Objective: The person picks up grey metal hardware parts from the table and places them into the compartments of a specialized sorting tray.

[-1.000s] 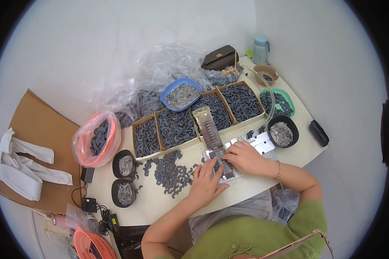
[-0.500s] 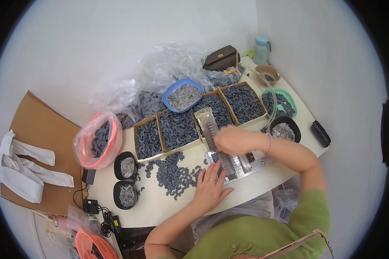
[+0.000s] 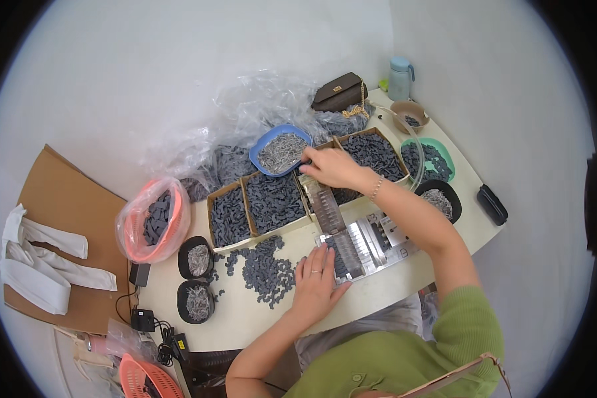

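My left hand (image 3: 312, 284) lies with fingers stretched along the left edge of a metal fixture (image 3: 383, 249) at the table's front. Dark small parts sit in the fixture's slots, under a clear strip. A clear ribbed plastic tray (image 3: 326, 209) runs from the fixture up over the front wall of the cardboard boxes. My right hand (image 3: 330, 167) is at this tray's far end, near the blue basin (image 3: 255, 154) of thin metal pins. Its fingers are curled together and point down; what they hold, if anything, is hidden.
Cardboard boxes (image 3: 272, 199) full of dark grey parts stand behind a loose pile of them (image 3: 268, 272). Black bowls of pins (image 3: 196, 302) are at left, another (image 3: 439, 199) at right beside a green bowl (image 3: 448, 159). A clear hose (image 3: 414, 142) curves nearby.
My right hand has moved from over the fixture away from me, to the ribbed tray's far end. The fixture's middle is uncovered now. My left hand has shifted slightly left and its fingers are closer together.
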Tool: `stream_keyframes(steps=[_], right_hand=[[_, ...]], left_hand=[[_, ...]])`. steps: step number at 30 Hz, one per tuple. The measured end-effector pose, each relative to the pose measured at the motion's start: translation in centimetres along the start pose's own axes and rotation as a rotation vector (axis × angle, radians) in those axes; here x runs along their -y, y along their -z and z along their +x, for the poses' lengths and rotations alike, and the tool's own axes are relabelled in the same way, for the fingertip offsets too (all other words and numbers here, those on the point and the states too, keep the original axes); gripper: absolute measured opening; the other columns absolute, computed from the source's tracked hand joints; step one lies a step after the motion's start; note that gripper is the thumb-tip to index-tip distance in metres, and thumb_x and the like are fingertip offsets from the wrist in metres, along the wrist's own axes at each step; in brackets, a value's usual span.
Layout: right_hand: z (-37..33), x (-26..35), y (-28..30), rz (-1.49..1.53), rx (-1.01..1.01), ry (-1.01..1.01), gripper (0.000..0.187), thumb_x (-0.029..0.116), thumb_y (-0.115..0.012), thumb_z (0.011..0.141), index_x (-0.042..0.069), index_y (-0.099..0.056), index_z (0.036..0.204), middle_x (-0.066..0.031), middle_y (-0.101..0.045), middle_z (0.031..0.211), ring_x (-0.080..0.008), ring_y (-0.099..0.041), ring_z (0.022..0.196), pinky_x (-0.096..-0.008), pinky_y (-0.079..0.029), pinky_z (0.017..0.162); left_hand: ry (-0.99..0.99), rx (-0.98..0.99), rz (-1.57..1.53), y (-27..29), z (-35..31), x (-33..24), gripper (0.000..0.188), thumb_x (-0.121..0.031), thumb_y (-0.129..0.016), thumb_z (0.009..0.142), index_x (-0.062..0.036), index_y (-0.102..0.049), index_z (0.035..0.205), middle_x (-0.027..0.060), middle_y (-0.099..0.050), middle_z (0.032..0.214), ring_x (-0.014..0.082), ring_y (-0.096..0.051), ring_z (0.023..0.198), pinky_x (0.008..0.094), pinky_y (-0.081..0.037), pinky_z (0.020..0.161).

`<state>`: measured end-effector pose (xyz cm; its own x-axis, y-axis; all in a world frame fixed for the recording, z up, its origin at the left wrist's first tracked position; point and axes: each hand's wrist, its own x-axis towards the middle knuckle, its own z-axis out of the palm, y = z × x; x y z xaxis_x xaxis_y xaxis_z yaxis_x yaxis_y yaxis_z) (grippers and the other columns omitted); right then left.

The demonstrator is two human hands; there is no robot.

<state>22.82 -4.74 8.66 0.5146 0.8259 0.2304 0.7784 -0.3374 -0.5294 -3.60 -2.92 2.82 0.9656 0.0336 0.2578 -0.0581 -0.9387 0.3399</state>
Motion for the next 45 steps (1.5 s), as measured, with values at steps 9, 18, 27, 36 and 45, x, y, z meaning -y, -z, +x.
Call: stream_keyframes(steps=[9, 18, 27, 36, 45], right_hand=[[-16.6, 2.8, 0.7, -0.321, -0.281, 0.803, 0.022, 0.020, -0.064, 0.077, 0.009, -0.060, 0.096, -0.0055, -0.060, 0.087, -0.0204, -0.056, 0.094, -0.0337, -0.044, 0.080], [-23.1, 5.2, -1.8, -0.408, -0.021, 0.739, 0.051, 0.041, -0.060, 0.080, -0.004, -0.056, 0.105, -0.0184, -0.060, 0.103, -0.0300, -0.054, 0.106, -0.0371, -0.042, 0.097], [-22.3, 3.3, -2.4, -0.448, -0.144, 0.846, 0.038, 0.029, -0.065, 0.075, 0.004, -0.059, 0.103, -0.0131, -0.062, 0.101, -0.0246, -0.056, 0.102, -0.0355, -0.047, 0.089], [-9.2, 2.0, 0.7, 0.270, -0.288, 0.222, 0.022, 0.023, -0.059, 0.090, 0.003, -0.059, 0.101, -0.0154, -0.066, 0.091, -0.0319, -0.064, 0.084, -0.0396, -0.051, 0.071], [-3.7, -1.6, -0.4, 0.162, -0.109, 0.258, 0.039, 0.018, -0.058, 0.089, 0.004, -0.053, 0.124, -0.0200, -0.063, 0.105, -0.0370, -0.060, 0.100, -0.0423, -0.047, 0.089]], left_hand=[[0.137, -0.063, 0.058, 2.1, -0.9, 3.0, 0.065, -0.031, -0.066, 0.083, 0.0032, -0.042, 0.132, 0.0230, -0.033, 0.142, 0.0381, -0.031, 0.131, 0.0519, -0.022, 0.106], [0.103, -0.035, 0.025, 2.6, -1.3, 3.0, 0.059, -0.028, -0.067, 0.083, 0.0007, -0.047, 0.130, 0.0227, -0.033, 0.141, 0.0382, -0.031, 0.130, 0.0508, -0.022, 0.106], [0.047, -0.019, -0.044, 2.1, -2.0, 3.0, 0.053, -0.022, -0.064, 0.085, 0.0013, -0.048, 0.129, 0.0220, -0.037, 0.139, 0.0382, -0.035, 0.128, 0.0495, -0.028, 0.104], [-0.265, -0.134, 0.118, -0.2, -0.4, -0.1, 0.032, -0.013, -0.066, 0.079, 0.0068, -0.064, 0.104, 0.0216, -0.061, 0.116, 0.0342, -0.060, 0.107, 0.0377, -0.050, 0.089], [-0.217, -0.076, 0.361, -0.4, 1.3, -1.6, 0.016, -0.007, -0.061, 0.069, 0.0018, -0.061, 0.083, 0.0184, -0.065, 0.097, 0.0314, -0.065, 0.093, 0.0349, -0.054, 0.076]])
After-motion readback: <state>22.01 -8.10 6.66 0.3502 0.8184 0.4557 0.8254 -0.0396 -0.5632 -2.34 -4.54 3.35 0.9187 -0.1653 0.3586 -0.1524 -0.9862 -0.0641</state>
